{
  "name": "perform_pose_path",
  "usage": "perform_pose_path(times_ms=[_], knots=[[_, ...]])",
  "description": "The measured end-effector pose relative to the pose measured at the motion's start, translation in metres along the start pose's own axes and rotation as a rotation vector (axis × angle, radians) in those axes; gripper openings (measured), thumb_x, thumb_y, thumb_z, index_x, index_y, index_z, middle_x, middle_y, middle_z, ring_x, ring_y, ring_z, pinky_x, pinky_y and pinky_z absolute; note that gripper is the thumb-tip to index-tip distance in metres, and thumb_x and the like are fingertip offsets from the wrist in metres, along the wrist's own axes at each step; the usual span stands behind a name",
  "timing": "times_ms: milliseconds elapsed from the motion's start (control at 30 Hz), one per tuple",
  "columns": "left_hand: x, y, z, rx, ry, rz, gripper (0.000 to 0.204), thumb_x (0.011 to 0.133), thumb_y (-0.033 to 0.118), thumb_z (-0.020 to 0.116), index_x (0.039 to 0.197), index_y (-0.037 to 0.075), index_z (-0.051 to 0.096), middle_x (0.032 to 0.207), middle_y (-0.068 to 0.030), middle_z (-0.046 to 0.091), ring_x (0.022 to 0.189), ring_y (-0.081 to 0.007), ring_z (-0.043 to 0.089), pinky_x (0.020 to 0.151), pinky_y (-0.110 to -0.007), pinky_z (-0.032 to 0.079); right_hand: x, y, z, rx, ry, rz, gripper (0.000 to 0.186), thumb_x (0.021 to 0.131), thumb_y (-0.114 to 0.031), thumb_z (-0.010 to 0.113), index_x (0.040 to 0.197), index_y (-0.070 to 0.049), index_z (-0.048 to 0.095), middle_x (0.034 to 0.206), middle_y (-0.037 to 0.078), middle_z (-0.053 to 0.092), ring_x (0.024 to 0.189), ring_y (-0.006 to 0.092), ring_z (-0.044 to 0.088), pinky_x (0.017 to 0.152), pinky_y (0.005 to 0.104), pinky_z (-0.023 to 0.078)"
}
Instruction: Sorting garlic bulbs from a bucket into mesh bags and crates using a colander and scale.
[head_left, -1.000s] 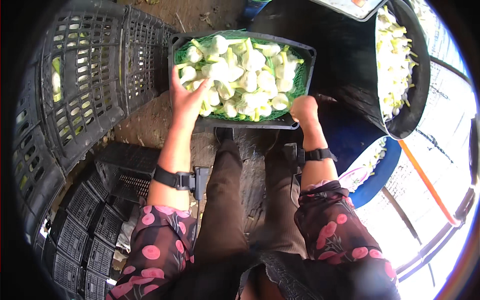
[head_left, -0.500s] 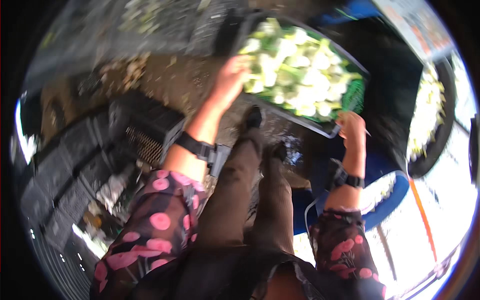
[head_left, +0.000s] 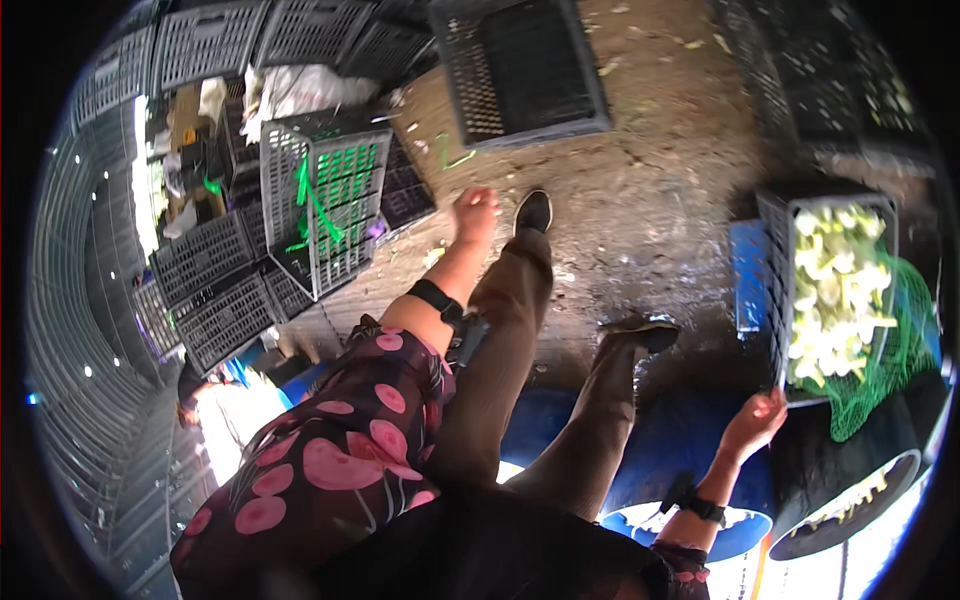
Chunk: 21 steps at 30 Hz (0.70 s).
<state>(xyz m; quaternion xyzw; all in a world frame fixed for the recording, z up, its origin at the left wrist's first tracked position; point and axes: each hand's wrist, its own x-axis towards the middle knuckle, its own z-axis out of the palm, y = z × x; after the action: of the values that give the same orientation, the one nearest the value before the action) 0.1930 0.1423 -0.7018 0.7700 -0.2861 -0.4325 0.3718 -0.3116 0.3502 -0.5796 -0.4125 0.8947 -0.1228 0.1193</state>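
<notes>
At the right, a black plastic crate [head_left: 770, 280] full of pale, white-and-green vegetable pieces [head_left: 838, 290] stands with green netting [head_left: 885, 345] hanging over its right side. My right hand [head_left: 756, 422] is closed at the crate's near left corner, its fingertips against the rim. Well away from the crate, my left hand [head_left: 476, 214] hangs in the air above the floor beside my left shoe, fingers curled in. I see nothing held in it, though a small pale spot shows at its fingertips.
An empty black crate [head_left: 535, 130] lies ahead on the wet, littered floor [head_left: 680, 150]. To the left, a grey crate [head_left: 325, 215] with green strips leans by stacked black crates [head_left: 215, 320]. Blue drums [head_left: 690, 450] and a black drum [head_left: 850, 460] stand near right.
My view has swung left, so the full crate now sits at the right. My left hand has come away from its edge; my right hand stays at its corner.
</notes>
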Motion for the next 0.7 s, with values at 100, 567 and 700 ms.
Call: perform_pose_path(times_ms=[100,567,700], knots=[[0.031,-0.024,-0.113,0.115,0.217,-0.292,0.013,0.084,0.014,0.066,0.091,0.004,0.063,0.077,-0.0034,0.063,0.062,-0.0141,0.06,0.053,-0.028,0.049,-0.036,-0.058,0.044,0.123,-0.266,0.049,0.025,0.084,-0.003,0.055,0.109,-0.002,0.061,0.103,0.011,0.063,0.081,0.0202,0.06,0.071,0.0313,0.05],[0.04,0.023,-0.296,-0.172,0.012,-0.56,0.041,0.094,0.04,0.049,0.115,0.007,0.059,0.108,-0.0096,0.063,0.103,-0.0227,0.058,0.089,-0.035,0.045,-0.067,-0.427,0.207,0.525,-1.087,-0.407,0.024,0.089,-0.012,0.06,0.111,-0.003,0.06,0.098,0.012,0.066,0.082,0.0169,0.065,0.068,0.028,0.052],[0.008,0.002,-0.229,0.142,-0.211,-0.492,0.027,0.09,0.018,0.055,0.112,0.004,0.062,0.099,-0.0015,0.063,0.087,-0.0095,0.057,0.078,-0.027,0.046,-0.081,-0.457,0.275,0.369,-0.964,-0.94,0.041,0.081,-0.009,0.063,0.12,0.0,0.054,0.122,0.015,0.055,0.11,0.033,0.054,0.09,0.0411,0.046]])
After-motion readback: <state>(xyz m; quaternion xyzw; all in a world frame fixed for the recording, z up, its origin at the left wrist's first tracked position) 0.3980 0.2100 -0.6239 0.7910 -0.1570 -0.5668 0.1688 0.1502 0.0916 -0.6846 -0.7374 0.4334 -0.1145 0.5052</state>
